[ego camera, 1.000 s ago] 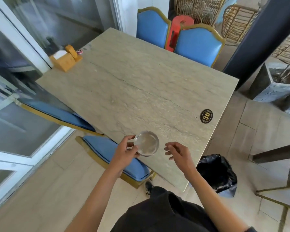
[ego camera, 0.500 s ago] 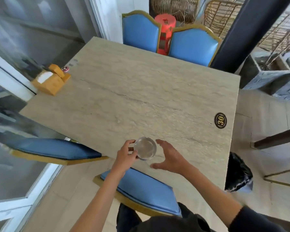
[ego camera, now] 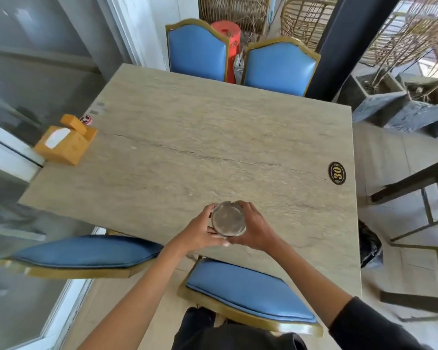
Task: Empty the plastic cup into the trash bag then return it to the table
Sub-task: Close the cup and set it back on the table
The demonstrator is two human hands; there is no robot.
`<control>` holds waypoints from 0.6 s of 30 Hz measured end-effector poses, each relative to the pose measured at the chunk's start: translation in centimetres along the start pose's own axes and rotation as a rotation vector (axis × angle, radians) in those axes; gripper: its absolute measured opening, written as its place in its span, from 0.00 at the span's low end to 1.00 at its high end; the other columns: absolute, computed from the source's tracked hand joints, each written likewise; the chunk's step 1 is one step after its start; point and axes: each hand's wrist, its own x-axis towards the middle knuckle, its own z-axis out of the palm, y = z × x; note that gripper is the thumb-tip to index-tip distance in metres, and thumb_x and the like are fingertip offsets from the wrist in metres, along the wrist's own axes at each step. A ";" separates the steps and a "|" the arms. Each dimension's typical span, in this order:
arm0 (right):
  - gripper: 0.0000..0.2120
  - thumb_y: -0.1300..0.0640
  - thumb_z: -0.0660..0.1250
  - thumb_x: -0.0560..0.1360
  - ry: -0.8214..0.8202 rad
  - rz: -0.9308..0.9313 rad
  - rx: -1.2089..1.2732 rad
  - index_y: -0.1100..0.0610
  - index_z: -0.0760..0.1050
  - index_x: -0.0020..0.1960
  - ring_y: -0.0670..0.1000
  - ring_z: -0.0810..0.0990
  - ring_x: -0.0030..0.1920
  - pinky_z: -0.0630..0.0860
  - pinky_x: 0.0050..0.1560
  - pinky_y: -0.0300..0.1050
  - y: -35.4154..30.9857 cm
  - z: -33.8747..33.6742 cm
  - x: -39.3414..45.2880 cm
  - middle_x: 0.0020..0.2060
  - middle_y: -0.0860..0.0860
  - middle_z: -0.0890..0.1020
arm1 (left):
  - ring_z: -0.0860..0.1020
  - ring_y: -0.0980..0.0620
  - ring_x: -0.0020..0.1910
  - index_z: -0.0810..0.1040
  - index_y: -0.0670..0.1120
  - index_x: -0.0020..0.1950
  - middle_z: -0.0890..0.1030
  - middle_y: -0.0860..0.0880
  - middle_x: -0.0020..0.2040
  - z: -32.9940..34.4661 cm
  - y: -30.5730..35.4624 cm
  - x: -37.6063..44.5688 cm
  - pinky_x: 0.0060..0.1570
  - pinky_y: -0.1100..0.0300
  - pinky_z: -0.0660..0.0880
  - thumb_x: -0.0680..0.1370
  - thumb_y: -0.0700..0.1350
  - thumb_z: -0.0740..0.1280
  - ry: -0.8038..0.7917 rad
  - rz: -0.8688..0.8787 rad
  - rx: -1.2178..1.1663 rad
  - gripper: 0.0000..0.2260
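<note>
A clear plastic cup (ego camera: 228, 218) stands upright near the front edge of the stone-grey table (ego camera: 213, 147), seen from above. My left hand (ego camera: 200, 232) wraps its left side and my right hand (ego camera: 257, 229) wraps its right side, so both hold it. I cannot tell what is inside the cup. The black trash bag (ego camera: 369, 245) sits on the floor just past the table's right edge, partly hidden by the tabletop.
An orange tissue box (ego camera: 65, 141) stands at the table's left edge, and a black oval plate marked 30 (ego camera: 337, 173) is stuck near the right edge. Blue chairs stand at the far side (ego camera: 278, 65) and the near side (ego camera: 248, 286). Dark planters (ego camera: 400, 107) stand at the right.
My right hand has moved in from the right and closed on the cup, which my left hand was holding alone. The camera has shifted so the table sits squarer in view.
</note>
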 end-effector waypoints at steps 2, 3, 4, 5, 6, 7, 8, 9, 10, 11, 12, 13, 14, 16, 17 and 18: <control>0.52 0.48 0.85 0.60 -0.027 -0.020 -0.004 0.57 0.62 0.75 0.57 0.74 0.66 0.71 0.62 0.46 -0.1 -0.1 0.5 0.69 0.57 0.72 | 0.77 0.52 0.63 0.57 0.54 0.76 0.69 0.52 0.69 -0.2 -0.3 0.0 0.62 0.54 0.79 0.62 0.51 0.83 0.058 0.072 0.182 0.50; 0.52 0.48 0.85 0.60 -0.040 -0.030 -0.005 0.57 0.62 0.75 0.57 0.74 0.67 0.72 0.62 0.46 -0.1 0.0 0.7 0.70 0.56 0.72 | 0.75 0.53 0.65 0.58 0.53 0.76 0.69 0.52 0.69 -0.3 -0.5 0.2 0.63 0.53 0.78 0.61 0.53 0.83 0.106 0.110 0.265 0.50; 0.52 0.48 0.85 0.60 -0.048 -0.044 -0.008 0.57 0.62 0.75 0.56 0.74 0.67 0.73 0.63 0.47 -0.1 0.0 0.9 0.70 0.56 0.72 | 0.73 0.53 0.65 0.59 0.52 0.75 0.69 0.51 0.68 -0.5 -0.6 0.3 0.64 0.52 0.77 0.61 0.54 0.83 0.150 0.148 0.321 0.50; 0.51 0.49 0.85 0.61 -0.048 -0.058 -0.010 0.57 0.62 0.76 0.56 0.74 0.67 0.73 0.64 0.47 -0.2 0.1 1.1 0.70 0.56 0.72 | 0.72 0.53 0.66 0.60 0.52 0.75 0.69 0.51 0.68 -0.7 -0.7 0.5 0.64 0.52 0.76 0.60 0.56 0.83 0.182 0.179 0.351 0.50; 0.51 0.50 0.85 0.62 -0.048 -0.068 -0.008 0.57 0.61 0.76 0.56 0.74 0.68 0.73 0.65 0.48 -0.3 0.2 1.3 0.70 0.57 0.72 | 0.71 0.53 0.66 0.60 0.52 0.75 0.68 0.51 0.69 -1.0 -0.9 0.6 0.65 0.52 0.75 0.60 0.57 0.83 0.199 0.210 0.377 0.50; 0.51 0.51 0.84 0.63 -0.049 -0.071 -0.002 0.57 0.60 0.78 0.56 0.73 0.68 0.73 0.66 0.49 -0.5 0.3 1.4 0.71 0.57 0.72 | 0.71 0.53 0.67 0.59 0.52 0.76 0.68 0.51 0.70 -1.4 -1.0 0.7 0.67 0.53 0.73 0.60 0.59 0.82 0.203 0.233 0.399 0.51; 0.51 0.52 0.83 0.64 -0.052 -0.067 0.005 0.57 0.59 0.78 0.57 0.73 0.69 0.74 0.66 0.50 -0.8 0.5 1.5 0.72 0.57 0.72 | 0.70 0.53 0.67 0.59 0.52 0.76 0.68 0.51 0.70 -1.8 -1.2 0.9 0.67 0.54 0.72 0.59 0.60 0.82 0.203 0.253 0.412 0.51; 0.51 0.53 0.83 0.65 -0.056 -0.058 0.012 0.57 0.58 0.79 0.56 0.73 0.69 0.75 0.66 0.50 -1.0 0.7 1.7 0.72 0.57 0.71 | 0.70 0.53 0.67 0.59 0.52 0.76 0.68 0.51 0.70 -2.3 -1.4 1.0 0.67 0.55 0.72 0.59 0.61 0.82 0.202 0.262 0.421 0.52; 0.51 0.53 0.82 0.66 -0.061 -0.047 0.018 0.57 0.57 0.80 0.55 0.73 0.69 0.75 0.66 0.49 -1.3 0.8 1.9 0.73 0.57 0.71 | 0.71 0.54 0.67 0.59 0.52 0.76 0.68 0.51 0.70 -2.7 -1.5 1.2 0.67 0.55 0.72 0.58 0.62 0.82 0.204 0.269 0.426 0.52; 0.50 0.53 0.81 0.67 -0.062 -0.041 0.023 0.57 0.56 0.80 0.54 0.73 0.69 0.75 0.66 0.48 -1.6 1.0 2.3 0.74 0.56 0.71 | 0.71 0.54 0.66 0.59 0.53 0.76 0.68 0.51 0.70 -3.2 -1.6 1.5 0.66 0.56 0.72 0.58 0.63 0.81 0.206 0.273 0.433 0.53; 0.50 0.53 0.81 0.67 -0.060 -0.037 0.027 0.56 0.56 0.81 0.54 0.73 0.70 0.75 0.66 0.49 -2.0 1.1 2.8 0.74 0.56 0.71 | 0.71 0.54 0.66 0.59 0.53 0.75 0.68 0.51 0.70 -3.8 -1.8 1.9 0.66 0.57 0.72 0.57 0.63 0.81 0.209 0.278 0.438 0.53; 0.50 0.53 0.80 0.68 -0.057 -0.029 0.030 0.56 0.55 0.81 0.54 0.74 0.70 0.76 0.67 0.50 -2.3 1.4 3.5 0.75 0.55 0.71 | 0.71 0.54 0.65 0.59 0.53 0.75 0.68 0.52 0.69 -4.3 -1.9 2.4 0.65 0.57 0.72 0.58 0.63 0.81 0.214 0.279 0.438 0.52; 0.49 0.53 0.79 0.69 -0.052 -0.015 0.030 0.56 0.55 0.81 0.55 0.74 0.70 0.76 0.67 0.52 -2.5 1.6 4.2 0.75 0.55 0.71 | 0.71 0.54 0.65 0.60 0.54 0.75 0.69 0.52 0.69 -4.9 -2.2 3.0 0.64 0.58 0.72 0.58 0.63 0.81 0.217 0.279 0.439 0.51; 0.45 0.53 0.76 0.71 -0.024 0.033 0.025 0.57 0.56 0.81 0.57 0.73 0.71 0.73 0.70 0.54 -3.2 2.3 5.7 0.75 0.57 0.71 | 0.72 0.53 0.64 0.60 0.54 0.74 0.70 0.52 0.69 -6.4 -2.6 4.3 0.63 0.58 0.73 0.58 0.63 0.80 0.200 0.265 0.447 0.50; 0.43 0.53 0.74 0.72 -0.006 0.061 0.024 0.57 0.57 0.80 0.58 0.73 0.72 0.72 0.71 0.53 -3.7 2.7 6.5 0.75 0.58 0.71 | 0.72 0.52 0.65 0.60 0.54 0.73 0.70 0.52 0.68 -7.2 -2.9 5.1 0.63 0.57 0.72 0.58 0.63 0.80 0.187 0.253 0.460 0.49; 0.41 0.52 0.73 0.73 0.012 0.091 0.028 0.58 0.57 0.80 0.58 0.72 0.72 0.71 0.72 0.52 -4.1 3.0 7.4 0.75 0.58 0.71 | 0.71 0.51 0.65 0.61 0.54 0.73 0.70 0.52 0.68 -7.9 -3.4 6.0 0.63 0.57 0.72 0.58 0.63 0.79 0.174 0.242 0.473 0.49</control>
